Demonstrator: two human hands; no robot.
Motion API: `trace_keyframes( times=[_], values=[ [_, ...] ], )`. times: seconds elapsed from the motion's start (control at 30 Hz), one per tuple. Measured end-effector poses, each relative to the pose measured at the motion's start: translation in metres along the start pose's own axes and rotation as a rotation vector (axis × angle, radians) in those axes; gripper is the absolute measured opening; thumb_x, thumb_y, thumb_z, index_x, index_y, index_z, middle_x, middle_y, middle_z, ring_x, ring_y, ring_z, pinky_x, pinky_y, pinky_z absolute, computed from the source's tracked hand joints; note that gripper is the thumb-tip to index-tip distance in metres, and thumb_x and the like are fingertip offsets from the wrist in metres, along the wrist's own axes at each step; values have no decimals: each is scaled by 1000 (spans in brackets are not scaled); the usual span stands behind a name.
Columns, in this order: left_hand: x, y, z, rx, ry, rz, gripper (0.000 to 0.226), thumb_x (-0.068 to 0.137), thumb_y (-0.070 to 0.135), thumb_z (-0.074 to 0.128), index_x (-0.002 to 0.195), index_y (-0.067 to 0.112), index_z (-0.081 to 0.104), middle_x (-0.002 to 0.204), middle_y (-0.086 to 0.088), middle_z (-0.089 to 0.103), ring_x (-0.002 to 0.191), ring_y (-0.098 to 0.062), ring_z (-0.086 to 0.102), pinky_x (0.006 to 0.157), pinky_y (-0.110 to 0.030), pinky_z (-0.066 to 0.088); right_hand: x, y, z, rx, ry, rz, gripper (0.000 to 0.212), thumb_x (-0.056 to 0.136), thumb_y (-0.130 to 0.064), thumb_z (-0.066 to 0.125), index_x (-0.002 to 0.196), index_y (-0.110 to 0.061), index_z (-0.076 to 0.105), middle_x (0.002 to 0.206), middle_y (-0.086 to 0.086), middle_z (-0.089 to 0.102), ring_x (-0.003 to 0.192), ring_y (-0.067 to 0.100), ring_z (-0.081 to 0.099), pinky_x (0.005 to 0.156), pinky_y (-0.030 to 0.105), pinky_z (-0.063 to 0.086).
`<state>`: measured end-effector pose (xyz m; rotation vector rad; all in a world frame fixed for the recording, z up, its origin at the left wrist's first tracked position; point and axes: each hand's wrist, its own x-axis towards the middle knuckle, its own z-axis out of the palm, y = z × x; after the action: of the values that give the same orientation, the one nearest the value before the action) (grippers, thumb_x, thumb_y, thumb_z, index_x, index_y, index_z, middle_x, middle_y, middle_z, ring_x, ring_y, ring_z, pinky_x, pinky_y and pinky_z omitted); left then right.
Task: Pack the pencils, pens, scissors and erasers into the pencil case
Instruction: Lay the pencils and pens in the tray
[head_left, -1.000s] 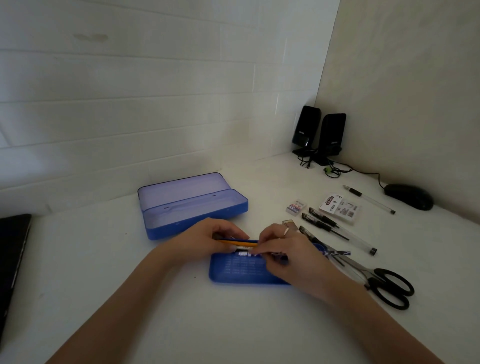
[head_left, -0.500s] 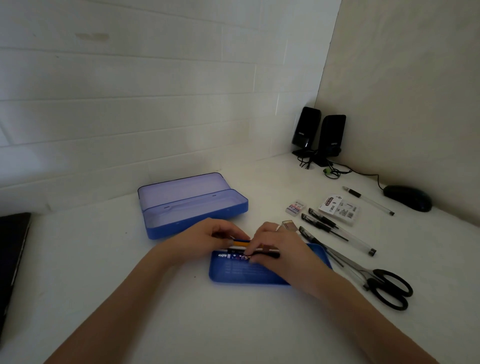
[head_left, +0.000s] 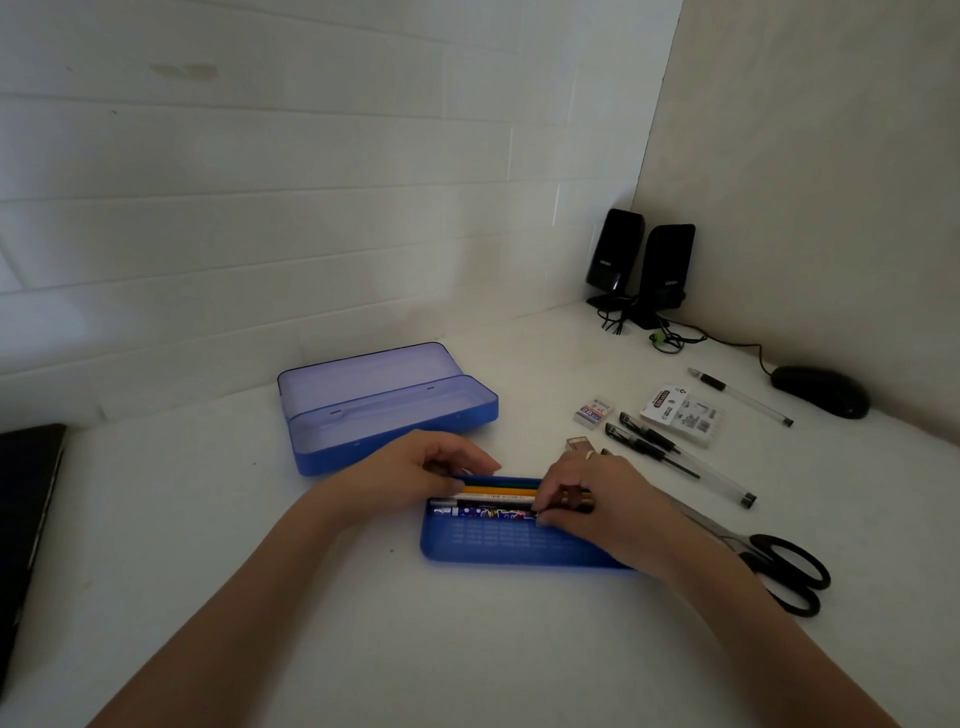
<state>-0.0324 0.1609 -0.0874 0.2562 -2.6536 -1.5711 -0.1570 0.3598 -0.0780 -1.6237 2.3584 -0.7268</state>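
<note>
My right hand (head_left: 597, 506) sits just right of centre, fingers curled down onto the pencils (head_left: 498, 501) in the blue tray (head_left: 498, 545), the fingertips pinching the patterned one that lies nearest me. My left hand (head_left: 421, 475) rests at the tray's far left corner, fingers curled over the rim and touching the pencil ends; I cannot tell whether it truly grips any of them. The pencils lie side by side along the tray's far edge: a green one, a yellow one, a white one, then the patterned one. The near half of the tray is bare.

Above and left of the hands, the pencil case (head_left: 384, 410) stands open on the bench (head_left: 363, 649), its pale lid tipped back toward the wall.

To the right of my right hand, the scissors (head_left: 779, 566) lie flat with their black handles toward the lower right, blades partly hidden behind my wrist. Above them two pens (head_left: 675, 462) lie side by side, slanting down to the right. A small eraser (head_left: 594, 413) sits near their upper ends, and another small block (head_left: 579, 443) shows just above my knuckles. A white packet (head_left: 683, 415) lies right of the pens, and a third pen (head_left: 740, 396) lies beyond it.

Further out, a mouse (head_left: 821, 389) sits at the right edge against the wall, two black speakers (head_left: 641, 265) stand in the corner, and a dark laptop (head_left: 26, 519) edge shows at far left.
</note>
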Motion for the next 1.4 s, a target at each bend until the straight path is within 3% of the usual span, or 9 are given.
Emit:
trace_keyframes(
  times=[0.23, 0.4, 0.57, 0.67, 0.77, 0.9, 1.03, 1.13, 1.4],
  values=[
    [2, -3, -3, -44, 47, -11, 38, 88, -7, 52, 99, 25, 68, 110, 0, 70, 104, -7, 64, 89, -22, 53, 0, -1, 2, 6, 25, -22, 3, 79, -26, 70, 79, -25, 67, 78, -18, 54, 86, 5, 46, 73, 13, 34],
    [1, -2, -2, -38, 63, -13, 35, 88, -5, 54, 97, 25, 68, 107, 0, 71, 99, -3, 65, 83, -17, 53, 0, -3, 2, 2, 19, -27, 5, 80, -25, 70, 81, -21, 68, 75, -21, 52, 79, -2, 45, 75, 5, 28],
    [-2, 3, 0, 10, 12, -27, 21, 87, 22, 63, 106, 32, 67, 108, 14, 68, 102, 3, 60, 86, -12, 49, -1, -1, 5, 2, 37, -24, 4, 79, -26, 70, 78, -25, 67, 82, -10, 62, 86, 6, 48, 72, 8, 31],
    [-3, 4, 0, 72, -29, -26, 37, 75, 19, 76, 107, 34, 66, 105, 15, 67, 99, 1, 60, 85, -12, 48, 0, 1, 6, 11, 37, -18, 4, 79, -27, 70, 78, -27, 66, 83, -10, 63, 86, 6, 49, 72, 10, 33],
    [-3, 4, 0, 64, -21, -17, 39, 74, 14, 77, 107, 32, 67, 106, 11, 67, 99, -2, 61, 85, -14, 49, 0, 1, 3, 46, 36, 5, 7, 77, -32, 72, 78, -29, 66, 81, -9, 62, 84, 7, 51, 73, 19, 41],
    [-3, 5, 0, 51, -22, -24, 37, 76, 14, 75, 107, 32, 66, 106, 12, 68, 100, -1, 61, 82, -12, 49, -2, 15, -17, 12, 264, 137, 3, 81, -29, 67, 84, -29, 67, 80, -12, 60, 71, 3, 50, 67, 19, 42],
    [-3, 5, 1, 57, -25, -24, 36, 77, 14, 74, 108, 31, 66, 106, 12, 68, 100, -1, 61, 82, -13, 50, -8, 51, -37, -285, 474, 404, 18, 87, -28, 60, 102, -25, 69, 101, -3, 66, 91, 14, 57, 85, 36, 47],
    [-3, 5, 1, 64, -24, -22, 36, 77, 15, 74, 109, 30, 66, 107, 11, 68, 102, -3, 61, 85, -14, 50, -16, 70, -42, -287, 455, 569, 17, 87, -28, 59, 101, -25, 70, 108, 0, 66, 99, 20, 58, 90, 42, 46],
    [-4, 5, 1, 59, -24, -25, 36, 77, 15, 74, 109, 31, 66, 107, 12, 67, 101, -3, 61, 85, -15, 51, -14, 75, -39, -258, 415, 608, 13, 81, -35, 65, 92, -30, 70, 109, -1, 66, 101, 19, 57, 91, 45, 47]
  ],
)
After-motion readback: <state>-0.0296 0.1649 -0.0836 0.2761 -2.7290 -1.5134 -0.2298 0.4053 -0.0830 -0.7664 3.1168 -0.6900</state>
